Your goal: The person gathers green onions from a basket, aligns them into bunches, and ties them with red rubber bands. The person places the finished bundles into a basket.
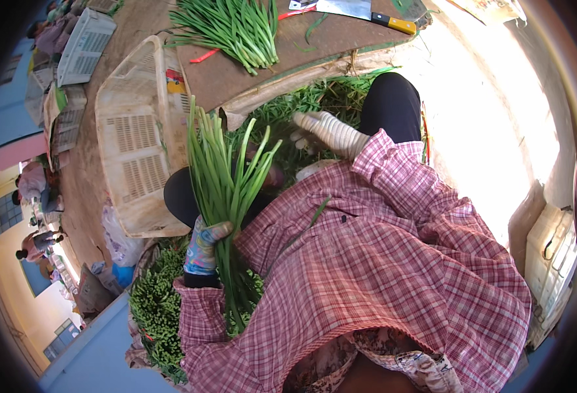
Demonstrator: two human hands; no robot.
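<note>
My left hand (206, 245), in a colourful patterned glove, grips a bunch of long green stalks (214, 182), probably garlic chives. Their pale cut ends fan out above my fist, and the darker leafy ends hang beside my sleeve. My right hand (335, 130) wears a striped off-white knit glove and is over my lap near my knee, fingers extended, with nothing seen in it. Some of its fingers are blurred. Loose green leaves and trimmings (313, 100) lie beneath and beyond it. On the board (239, 91) ahead rests another bunch of green stalks (239, 37).
A cleaver (352, 9) with a black and yellow handle lies on the board, near red strips (204, 56). An off-white plastic crate (136, 147) stands left. Many green bud-tipped stems (155, 309) fill a sack by my left elbow. Other people (35, 182) are farther left.
</note>
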